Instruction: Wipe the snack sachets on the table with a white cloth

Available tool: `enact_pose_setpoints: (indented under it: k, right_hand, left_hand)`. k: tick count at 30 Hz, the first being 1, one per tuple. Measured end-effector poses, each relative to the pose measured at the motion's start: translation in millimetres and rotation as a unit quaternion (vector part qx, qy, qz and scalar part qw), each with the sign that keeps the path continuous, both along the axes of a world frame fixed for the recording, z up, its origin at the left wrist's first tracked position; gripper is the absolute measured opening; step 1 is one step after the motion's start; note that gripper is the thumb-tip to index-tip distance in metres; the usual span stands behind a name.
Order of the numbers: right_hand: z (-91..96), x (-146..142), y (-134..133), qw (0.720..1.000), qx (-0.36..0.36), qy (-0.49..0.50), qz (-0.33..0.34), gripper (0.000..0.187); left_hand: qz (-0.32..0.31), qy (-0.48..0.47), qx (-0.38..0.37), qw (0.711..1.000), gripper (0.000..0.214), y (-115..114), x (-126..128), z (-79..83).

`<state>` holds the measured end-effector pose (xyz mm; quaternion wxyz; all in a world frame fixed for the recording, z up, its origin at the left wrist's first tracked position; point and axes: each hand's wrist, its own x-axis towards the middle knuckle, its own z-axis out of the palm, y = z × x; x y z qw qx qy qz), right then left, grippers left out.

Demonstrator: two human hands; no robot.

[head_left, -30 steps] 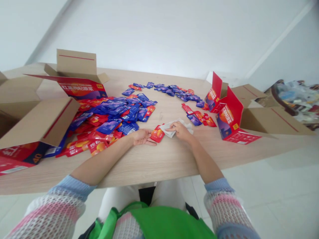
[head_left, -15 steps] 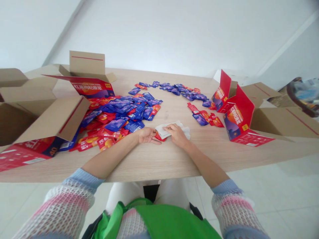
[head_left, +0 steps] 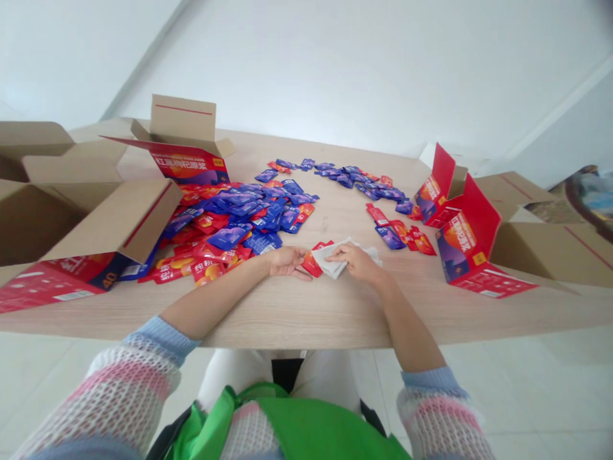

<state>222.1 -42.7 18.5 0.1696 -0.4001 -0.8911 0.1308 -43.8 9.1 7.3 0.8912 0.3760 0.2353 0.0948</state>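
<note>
A red sachet [head_left: 313, 263] lies flat on the table, partly hidden under a folded white cloth [head_left: 330, 266]. My left hand [head_left: 287, 262] rests palm up at the sachet's left edge, its fingers gripping that edge. On top of the cloth is my right hand [head_left: 358, 262], closed on it with the fingertips pressing down over the sachet. To the left of my left hand spreads a heap of blue and red sachets [head_left: 234, 235].
Open red cartons stand at the left [head_left: 119, 220], at the back left [head_left: 189, 167] and at the right [head_left: 462, 246]. A curved row of sachets [head_left: 345, 176] lies towards the back. More red and blue sachets [head_left: 402, 235] lie near the right cartons.
My right hand has slid right with the white cloth, so more of the red sachet shows. My left hand stays at the sachet's left edge. The view has shifted slightly.
</note>
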Motion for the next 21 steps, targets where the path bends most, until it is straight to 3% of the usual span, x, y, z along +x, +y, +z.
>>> enact_pose_setpoints:
  k: [5, 7, 10, 13, 16, 18, 21]
  right_hand:
    - [-1.3, 34, 9, 0.987, 0.047, -0.046, -0.147, 0.058]
    - [7.4, 32, 5, 0.982, 0.072, -0.025, -0.175, 0.051]
    - [22.0, 4, -8, 0.975, 0.103, 0.057, -0.187, 0.034]
    - [24.2, -37, -22, 0.987, 0.098, 0.085, -0.096, 0.033]
    - [13.2, -63, -27, 0.996, 0.075, 0.057, 0.004, 0.037]
    - [4.7, -66, -23, 0.996, 0.067, 0.049, 0.015, 0.037]
    - [-3.2, -52, -11, 0.997, 0.058, 0.045, -0.021, 0.039]
  left_hand:
    - [0.016, -0.004, 0.004, 1.000, 0.029, -1, -2, -4.3]
    - [0.013, 0.005, 0.008, 1.000, 0.027, -1, -3, -3.4]
    - [-0.007, 0.002, 0.016, 1.000, 0.026, 0, -5, -1.9]
    - [-0.013, -0.007, 0.022, 1.000, 0.030, 0, -4, -2.8]
    - [0.023, 0.005, 0.036, 0.999, 0.037, -1, -1, -4.9]
    - [0.037, 0.010, 0.045, 0.998, 0.042, -1, 1, -5.6]
    - [0.016, 0.004, 0.043, 0.999, 0.045, -1, 2, -4.8]
